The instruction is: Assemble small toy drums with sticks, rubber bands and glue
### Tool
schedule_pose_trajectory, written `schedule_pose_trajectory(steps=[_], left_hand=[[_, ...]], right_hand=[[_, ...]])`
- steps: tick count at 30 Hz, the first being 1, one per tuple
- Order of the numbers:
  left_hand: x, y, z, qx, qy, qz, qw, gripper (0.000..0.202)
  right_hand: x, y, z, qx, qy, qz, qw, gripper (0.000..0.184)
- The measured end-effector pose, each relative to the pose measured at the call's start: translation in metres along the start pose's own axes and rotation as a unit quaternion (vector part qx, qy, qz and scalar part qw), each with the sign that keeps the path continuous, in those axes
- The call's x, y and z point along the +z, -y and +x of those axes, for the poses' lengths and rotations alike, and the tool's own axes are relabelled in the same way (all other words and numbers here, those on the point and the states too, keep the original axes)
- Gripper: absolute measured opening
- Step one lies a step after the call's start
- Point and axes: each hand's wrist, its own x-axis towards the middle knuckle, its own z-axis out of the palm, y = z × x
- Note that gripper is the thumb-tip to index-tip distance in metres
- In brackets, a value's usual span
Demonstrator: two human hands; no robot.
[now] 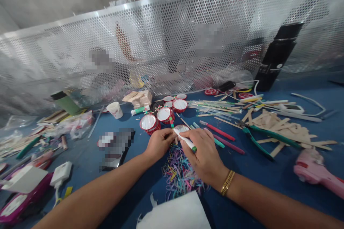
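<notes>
My right hand (201,148) is closed around a white marker with a green end (190,142). Its other end meets a small wooden stick (171,123) coloured in green and red bands. Pinched in the fingers of my left hand (160,144) is that stick, held upright. Just beyond my hands stand round red-rimmed tins with pale tops (147,123), some with small coloured sticks beside them. A tangle of colourful rubber bands (178,175) lies below my hands. Coloured felt pens (220,132) lie right of my right hand.
A perforated metal panel (166,43) closes off the back. Green-handled pliers (259,141), flat wooden sticks (285,125) and a pink glue gun (313,168) lie right. A tall black bottle (279,57) stands behind. At left are a paper cup (115,110) and a phone (118,150).
</notes>
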Motion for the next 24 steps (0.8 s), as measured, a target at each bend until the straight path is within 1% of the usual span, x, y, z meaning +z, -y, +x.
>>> schedule_pose_trajectory(steps=[4,9,15,20,24], left_hand=[[0.0002,-0.0003,-0.0003,-0.002,-0.006,0.006,1.000,0.029],[0.0000,-0.0009,-0.0005,-0.001,0.005,0.002,1.000,0.033],[-0.0001,-0.0002,0.0000,-0.005,-0.004,0.008,1.000,0.030],[-0.0008,-0.0019,-0.0003,-0.001,0.002,0.007,1.000,0.033],[-0.0013,-0.0021,-0.0005,0.001,-0.003,0.013,1.000,0.031]], right_hand=[[0.0009,0.0004,-0.0001,-0.006,0.008,0.002,1.000,0.017],[-0.0007,-0.0002,0.0004,0.016,-0.007,-0.013,1.000,0.016],[0.0000,0.0015,-0.0004,0.000,0.005,-0.001,1.000,0.016],[-0.0011,0.0015,-0.0003,0.021,0.003,-0.012,1.000,0.015],[-0.0011,0.0020,0.0001,0.000,0.004,-0.002,1.000,0.015]])
